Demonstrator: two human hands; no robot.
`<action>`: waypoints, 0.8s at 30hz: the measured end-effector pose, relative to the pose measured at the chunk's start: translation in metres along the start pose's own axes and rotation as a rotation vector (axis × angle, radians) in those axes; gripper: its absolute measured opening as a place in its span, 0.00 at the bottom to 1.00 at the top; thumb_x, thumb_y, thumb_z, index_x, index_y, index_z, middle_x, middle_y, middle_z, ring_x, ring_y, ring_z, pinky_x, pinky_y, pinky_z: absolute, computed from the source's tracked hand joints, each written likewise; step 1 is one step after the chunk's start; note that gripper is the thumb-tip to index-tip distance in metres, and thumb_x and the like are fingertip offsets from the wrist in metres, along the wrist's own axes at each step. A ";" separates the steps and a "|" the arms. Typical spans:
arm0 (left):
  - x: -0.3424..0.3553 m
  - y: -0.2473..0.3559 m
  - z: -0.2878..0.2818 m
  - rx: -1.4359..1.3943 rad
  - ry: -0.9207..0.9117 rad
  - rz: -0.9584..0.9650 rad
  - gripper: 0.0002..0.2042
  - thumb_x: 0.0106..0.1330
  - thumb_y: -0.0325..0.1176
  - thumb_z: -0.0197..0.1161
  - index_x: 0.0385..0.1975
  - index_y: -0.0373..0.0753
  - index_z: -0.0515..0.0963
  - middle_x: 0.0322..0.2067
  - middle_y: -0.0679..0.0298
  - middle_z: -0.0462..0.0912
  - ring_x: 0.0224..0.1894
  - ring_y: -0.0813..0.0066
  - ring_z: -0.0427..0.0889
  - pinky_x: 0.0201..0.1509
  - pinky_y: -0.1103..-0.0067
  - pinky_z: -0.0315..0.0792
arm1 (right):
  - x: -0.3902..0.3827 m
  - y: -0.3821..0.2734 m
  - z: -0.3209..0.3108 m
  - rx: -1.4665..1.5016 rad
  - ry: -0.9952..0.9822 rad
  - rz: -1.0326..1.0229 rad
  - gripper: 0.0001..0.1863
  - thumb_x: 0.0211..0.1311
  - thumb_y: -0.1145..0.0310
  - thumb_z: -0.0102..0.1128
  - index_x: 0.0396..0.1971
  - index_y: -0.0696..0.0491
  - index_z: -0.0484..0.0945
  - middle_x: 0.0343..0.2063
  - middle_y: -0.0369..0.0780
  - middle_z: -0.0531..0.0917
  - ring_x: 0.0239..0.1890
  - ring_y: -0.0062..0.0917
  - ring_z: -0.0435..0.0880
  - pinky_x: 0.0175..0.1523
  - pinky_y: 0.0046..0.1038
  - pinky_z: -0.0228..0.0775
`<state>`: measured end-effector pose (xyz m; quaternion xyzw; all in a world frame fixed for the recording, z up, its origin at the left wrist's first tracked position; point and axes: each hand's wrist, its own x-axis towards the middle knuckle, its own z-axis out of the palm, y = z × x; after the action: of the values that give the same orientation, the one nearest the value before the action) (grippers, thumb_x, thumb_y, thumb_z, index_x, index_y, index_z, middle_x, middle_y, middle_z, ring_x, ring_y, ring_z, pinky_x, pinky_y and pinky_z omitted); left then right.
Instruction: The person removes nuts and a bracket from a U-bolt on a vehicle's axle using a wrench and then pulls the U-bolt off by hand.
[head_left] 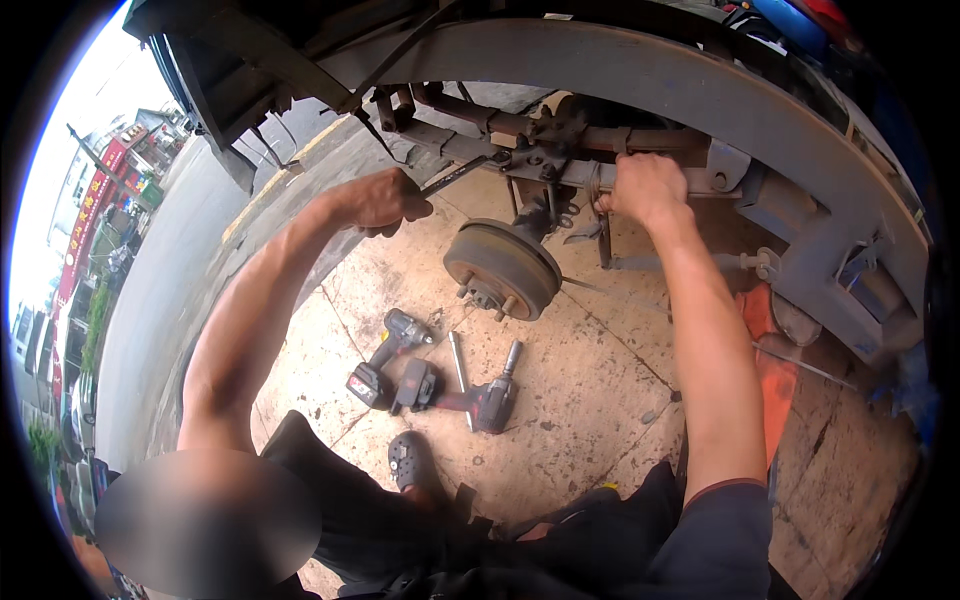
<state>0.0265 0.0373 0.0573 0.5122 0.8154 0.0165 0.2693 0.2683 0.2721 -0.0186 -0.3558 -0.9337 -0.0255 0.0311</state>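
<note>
My left hand (390, 205) is closed round a long dark wrench (450, 175), whose head sits at a bolted dark plate (545, 160) on the suspension. My right hand (645, 190) is closed on the grey leaf spring (705, 177), right of that plate, with its fingertips partly hidden. Below hangs a rusty round brake drum (500, 275) with studs on its hub.
The grey chassis rail (620, 65) arches overhead. Two cordless impact tools (400, 330) (485, 405) and a metal bar (455, 350) lie on the pavement (610, 370). An orange sheet (775, 390) lies at right, beside a jack-like metal piece (795, 320). A street (170, 270) runs at left.
</note>
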 end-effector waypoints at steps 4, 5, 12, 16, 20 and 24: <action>0.000 -0.027 0.020 -0.674 -0.027 0.051 0.12 0.66 0.35 0.55 0.27 0.30 0.75 0.12 0.73 0.66 0.10 0.85 0.63 0.11 0.82 0.55 | -0.002 -0.007 -0.009 -0.026 -0.017 0.018 0.32 0.46 0.44 0.72 0.43 0.55 0.81 0.40 0.43 0.85 0.48 0.35 0.83 0.52 0.34 0.75; 0.002 -0.029 0.029 -0.827 -0.023 0.082 0.11 0.67 0.33 0.55 0.28 0.30 0.75 0.12 0.74 0.65 0.10 0.86 0.62 0.11 0.83 0.53 | -0.001 -0.005 -0.014 -0.038 -0.023 0.014 0.32 0.47 0.44 0.71 0.44 0.56 0.81 0.40 0.43 0.85 0.47 0.36 0.83 0.52 0.34 0.75; -0.011 0.013 0.060 -1.056 0.167 -0.067 0.06 0.66 0.29 0.54 0.31 0.33 0.75 0.12 0.74 0.64 0.10 0.88 0.59 0.11 0.83 0.48 | 0.003 -0.007 -0.011 -0.031 -0.042 0.024 0.31 0.48 0.45 0.71 0.43 0.56 0.81 0.40 0.46 0.85 0.46 0.38 0.84 0.51 0.35 0.75; -0.016 0.070 0.085 -1.403 0.248 -0.288 0.06 0.68 0.31 0.53 0.28 0.39 0.72 0.15 0.72 0.62 0.13 0.83 0.55 0.15 0.82 0.48 | 0.002 -0.009 -0.008 -0.011 -0.044 0.061 0.30 0.47 0.45 0.72 0.41 0.56 0.81 0.38 0.47 0.85 0.46 0.39 0.83 0.51 0.36 0.73; -0.012 0.120 0.103 -1.736 0.317 -0.294 0.07 0.70 0.31 0.49 0.28 0.40 0.67 0.19 0.69 0.64 0.18 0.79 0.60 0.21 0.80 0.54 | 0.001 -0.010 0.001 -0.045 0.058 0.028 0.30 0.45 0.45 0.73 0.39 0.56 0.80 0.37 0.47 0.85 0.46 0.39 0.83 0.52 0.37 0.71; 0.013 0.165 0.119 -2.112 0.461 -0.150 0.05 0.69 0.28 0.49 0.29 0.40 0.66 0.21 0.68 0.65 0.19 0.77 0.62 0.23 0.78 0.57 | 0.002 -0.016 -0.006 -0.078 0.024 0.037 0.31 0.45 0.46 0.72 0.41 0.55 0.79 0.38 0.47 0.85 0.45 0.39 0.83 0.51 0.38 0.71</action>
<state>0.2128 0.0968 -0.0004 -0.0451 0.4493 0.7898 0.4152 0.2560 0.2611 -0.0133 -0.3734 -0.9249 -0.0654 0.0290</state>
